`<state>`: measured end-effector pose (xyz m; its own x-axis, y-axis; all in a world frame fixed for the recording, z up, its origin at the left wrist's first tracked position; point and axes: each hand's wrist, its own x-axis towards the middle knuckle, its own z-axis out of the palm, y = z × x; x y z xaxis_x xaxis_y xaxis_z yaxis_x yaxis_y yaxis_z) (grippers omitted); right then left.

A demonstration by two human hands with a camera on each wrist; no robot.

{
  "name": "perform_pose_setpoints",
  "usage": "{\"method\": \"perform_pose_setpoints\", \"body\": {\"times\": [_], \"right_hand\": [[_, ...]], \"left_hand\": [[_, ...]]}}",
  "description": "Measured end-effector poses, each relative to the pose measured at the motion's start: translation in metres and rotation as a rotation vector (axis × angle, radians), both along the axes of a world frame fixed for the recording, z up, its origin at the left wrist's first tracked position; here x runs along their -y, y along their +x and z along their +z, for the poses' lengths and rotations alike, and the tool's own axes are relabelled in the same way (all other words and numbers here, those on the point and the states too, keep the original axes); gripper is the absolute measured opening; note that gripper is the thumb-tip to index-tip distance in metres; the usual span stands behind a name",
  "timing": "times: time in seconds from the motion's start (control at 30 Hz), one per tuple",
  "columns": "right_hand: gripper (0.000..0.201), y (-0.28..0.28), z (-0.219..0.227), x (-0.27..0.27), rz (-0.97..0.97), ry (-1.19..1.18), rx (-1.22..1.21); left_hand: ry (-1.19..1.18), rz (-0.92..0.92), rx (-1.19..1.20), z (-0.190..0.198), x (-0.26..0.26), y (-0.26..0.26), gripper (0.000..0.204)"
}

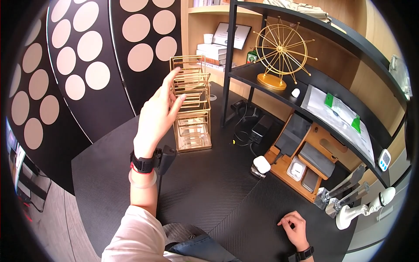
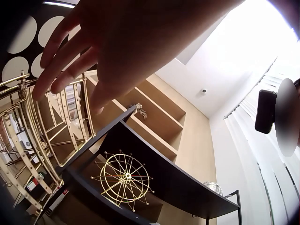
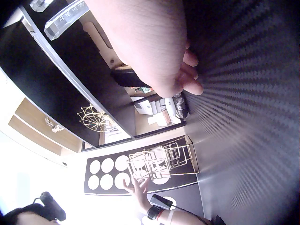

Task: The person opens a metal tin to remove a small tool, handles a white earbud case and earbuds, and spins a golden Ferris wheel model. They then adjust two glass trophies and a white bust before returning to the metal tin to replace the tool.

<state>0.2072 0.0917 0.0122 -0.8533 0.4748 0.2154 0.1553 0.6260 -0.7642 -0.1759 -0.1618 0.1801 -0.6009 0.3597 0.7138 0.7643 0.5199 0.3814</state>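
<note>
A tall gold wire rack (image 1: pixel 193 131) with several tiers stands upright on the black table (image 1: pixel 205 183). My left hand (image 1: pixel 156 115) reaches to its upper left side, fingers mostly straight and spread, with fingertips right at the upper bars. In the left wrist view the fingers (image 2: pixel 65 79) overlap the rack's gold bars (image 2: pixel 70 122), and nothing is pinched between them. Down at the front right, my right hand (image 1: pixel 296 229) rests on the table with loosely curled fingers. The right wrist view shows those fingers (image 3: pixel 190 75) near the black surface, holding nothing.
A black shelf unit (image 1: pixel 244 72) bears a gold wheel ornament (image 1: pixel 280 49). Under it sit a wooden organizer (image 1: pixel 283 172) with dark devices, a small white-topped device (image 1: pixel 261 164) and cables. A white camera-like stand (image 1: pixel 345 217) is at the right; a patterned black screen (image 1: pixel 83 105) stands behind.
</note>
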Motion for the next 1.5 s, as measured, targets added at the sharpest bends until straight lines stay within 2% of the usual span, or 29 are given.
{"method": "perform_pose_setpoints", "body": {"times": [0.13, 0.23, 0.27, 0.33, 0.37, 0.43, 0.47, 0.57, 0.6, 0.73, 0.87, 0.93, 0.97, 1.03, 1.07, 1.1, 1.17, 1.2, 1.3, 1.43, 1.5], "right_hand": [[0.01, 0.0, 0.0, 0.0, 0.003, -0.002, -0.002], [0.01, 0.0, 0.002, 0.001, 0.0, -0.008, 0.009], [0.01, 0.0, 0.002, 0.001, -0.001, -0.009, 0.008], [0.01, 0.0, 0.001, 0.001, -0.002, -0.008, 0.008], [0.01, 0.0, 0.001, 0.001, -0.002, -0.008, 0.009], [0.01, 0.0, 0.001, 0.0, 0.005, 0.0, 0.002], [0.01, 0.0, 0.001, 0.0, 0.005, 0.0, 0.002], [0.01, -0.001, 0.001, 0.001, 0.01, 0.002, -0.005], [0.01, -0.001, 0.002, 0.001, 0.01, 0.003, -0.002], [0.01, -0.001, 0.001, 0.0, 0.011, 0.013, -0.002], [0.01, 0.0, 0.002, 0.0, 0.01, 0.011, -0.003], [0.01, 0.0, 0.002, 0.001, 0.005, 0.003, 0.004], [0.01, 0.0, 0.002, 0.001, 0.005, 0.003, 0.004], [0.01, -0.001, 0.003, 0.001, 0.003, 0.002, 0.006], [0.01, -0.001, 0.003, 0.001, 0.004, 0.002, 0.007], [0.01, -0.001, 0.003, 0.001, 0.002, -0.002, 0.009], [0.011, 0.0, 0.003, 0.001, -0.001, -0.007, 0.012], [0.011, -0.001, 0.003, 0.001, -0.002, -0.007, 0.011], [0.011, -0.001, 0.001, 0.001, -0.001, -0.004, 0.004], [0.011, -0.001, 0.001, 0.001, 0.006, 0.011, -0.005], [0.01, -0.001, 0.002, 0.001, 0.004, 0.007, -0.004]], "left_hand": [[-0.079, 0.096, -0.012, -0.001, 0.0, 0.001, 0.06], [-0.111, 0.164, -0.074, 0.0, -0.001, 0.003, 0.042], [-0.112, 0.163, -0.074, 0.0, 0.0, 0.0, 0.042], [-0.112, 0.179, -0.281, -0.002, 0.004, -0.007, 0.029], [-0.112, 0.179, -0.281, -0.005, 0.003, -0.009, 0.029], [-0.034, 0.067, -0.367, -0.009, 0.003, -0.012, 0.023], [-0.056, 0.042, -0.203, -0.009, 0.003, -0.01, 0.024], [0.013, 0.022, -0.101, -0.01, 0.0, -0.01, 0.032], [0.031, 0.048, 0.013, -0.008, -0.001, -0.006, 0.048], [-0.073, 0.101, -0.05, -0.005, -0.001, -0.002, 0.061], [-0.132, 0.132, 0.023, 0.0, 0.001, 0.002, 0.045], [-0.154, 0.206, -0.342, -0.004, 0.004, -0.005, 0.031], [-0.154, 0.206, -0.342, -0.007, 0.003, -0.007, 0.031], [-0.031, 0.028, -0.315, -0.008, 0.002, -0.009, 0.027], [-0.075, -0.006, -0.101, -0.007, 0.004, -0.004, 0.03], [-0.075, -0.006, -0.101, -0.003, 0.004, 0.002, 0.03], [-0.022, 0.003, 0.06, 0.002, 0.001, 0.01, 0.037], [-0.054, 0.052, 0.093, 0.003, 0.0, 0.01, 0.046], [-0.05, 0.079, -0.011, -0.004, -0.001, 0.003, 0.05], [-0.118, 0.131, 0.002, -0.005, -0.001, 0.001, 0.051], [-0.129, 0.134, 0.086, -0.001, 0.0, 0.004, 0.048]]}}
